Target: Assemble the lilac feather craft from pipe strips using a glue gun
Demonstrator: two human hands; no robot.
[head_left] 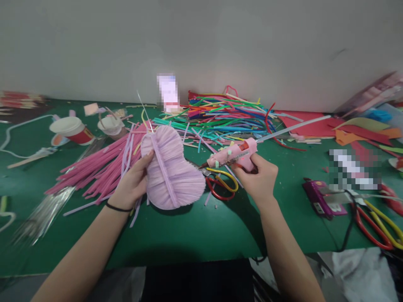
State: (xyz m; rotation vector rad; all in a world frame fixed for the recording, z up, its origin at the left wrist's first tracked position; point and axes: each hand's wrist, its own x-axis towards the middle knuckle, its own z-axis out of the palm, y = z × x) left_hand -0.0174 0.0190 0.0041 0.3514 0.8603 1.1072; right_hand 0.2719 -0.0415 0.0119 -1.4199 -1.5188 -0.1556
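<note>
My left hand [134, 176] is closed on the left edge of a lilac heart-shaped piece [185, 184] that looks built from fuzzy pipe cleaners. A darker lilac strip runs across its face, and a thin wire [145, 111] sticks out at its upper left. In my right hand [260, 176] is a pink glue gun [233, 154], its nozzle pointing left, close to the heart's right edge. A long clear glue stick [292, 128] projects from the gun's back. Scissors with red and yellow handles [231, 182] lie on the table below the nozzle, their blades partly hidden.
Pink pipe cleaners [94, 167] and a bundle of thin wires [47, 214] lie at left, near a paper cup [74, 130]. A multicoloured pipe cleaner pile [226, 115] lies at the back. At right are a purple box [324, 197] with a cable and more scissors [374, 226].
</note>
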